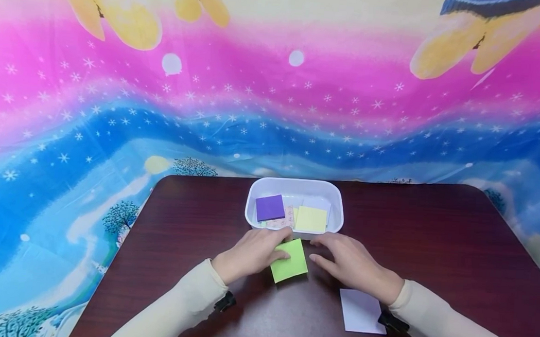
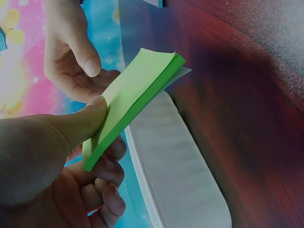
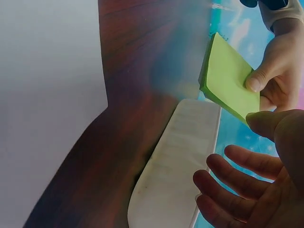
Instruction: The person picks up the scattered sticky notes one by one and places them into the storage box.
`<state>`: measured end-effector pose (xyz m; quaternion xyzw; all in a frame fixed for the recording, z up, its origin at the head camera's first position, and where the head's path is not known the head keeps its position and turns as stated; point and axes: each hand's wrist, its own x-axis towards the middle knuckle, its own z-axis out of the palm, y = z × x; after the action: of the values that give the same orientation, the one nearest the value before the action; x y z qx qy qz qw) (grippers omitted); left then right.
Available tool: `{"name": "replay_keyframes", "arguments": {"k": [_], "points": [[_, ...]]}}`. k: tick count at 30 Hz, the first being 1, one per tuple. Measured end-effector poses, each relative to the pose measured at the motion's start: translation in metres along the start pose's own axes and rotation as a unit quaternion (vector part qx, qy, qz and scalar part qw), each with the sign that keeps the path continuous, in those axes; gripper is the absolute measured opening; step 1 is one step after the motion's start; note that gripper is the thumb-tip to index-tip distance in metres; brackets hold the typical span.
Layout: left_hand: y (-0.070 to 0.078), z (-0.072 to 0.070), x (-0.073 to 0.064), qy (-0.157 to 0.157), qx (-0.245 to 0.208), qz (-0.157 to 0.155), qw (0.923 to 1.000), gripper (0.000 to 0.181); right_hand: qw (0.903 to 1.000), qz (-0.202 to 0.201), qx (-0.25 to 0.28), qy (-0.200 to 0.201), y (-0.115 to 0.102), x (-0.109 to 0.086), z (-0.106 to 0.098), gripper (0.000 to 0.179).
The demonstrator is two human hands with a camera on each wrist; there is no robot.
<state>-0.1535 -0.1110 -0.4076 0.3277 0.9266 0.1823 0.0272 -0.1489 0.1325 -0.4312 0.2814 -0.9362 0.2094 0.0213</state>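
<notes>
A lime-green sticky note pad point(image 1: 295, 267) is pinched in my left hand point(image 1: 253, 252), thumb on its face and fingers behind it. In the left wrist view the pad point(image 2: 137, 90) is tilted, and a thin pale sheet sticks out at its back. My right hand point(image 1: 357, 266) hovers just right of the pad with fingers spread and holding nothing. In the right wrist view its thumb point(image 3: 263, 124) overlaps the pad's lower corner; contact cannot be told. Both hands are at the near side of a white plastic tray point(image 1: 297, 182).
Inside the tray lie a purple pad point(image 1: 269, 207), a pale yellow pad point(image 1: 311, 220) and a pink patterned paper point(image 1: 279, 222). A white square pad point(image 1: 362, 312) lies on the dark wooden table point(image 1: 193, 215) below the right wrist. A printed cloth point(image 1: 256, 85) hangs behind.
</notes>
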Motion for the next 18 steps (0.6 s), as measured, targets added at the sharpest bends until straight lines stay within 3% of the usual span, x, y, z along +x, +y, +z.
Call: {"name": "replay_keyframes", "arguments": {"k": [14, 18], "points": [[-0.004, -0.008, 0.001, 0.023, 0.004, 0.006, 0.9997, 0.024, 0.9998, -0.017, 0.006, 0.003, 0.000, 0.005, -0.006, 0.033], [-0.004, -0.012, 0.002, 0.021, -0.001, -0.005, 0.9998, 0.024, 0.9998, -0.020, 0.007, 0.002, 0.000, 0.006, -0.007, 0.032]]}}
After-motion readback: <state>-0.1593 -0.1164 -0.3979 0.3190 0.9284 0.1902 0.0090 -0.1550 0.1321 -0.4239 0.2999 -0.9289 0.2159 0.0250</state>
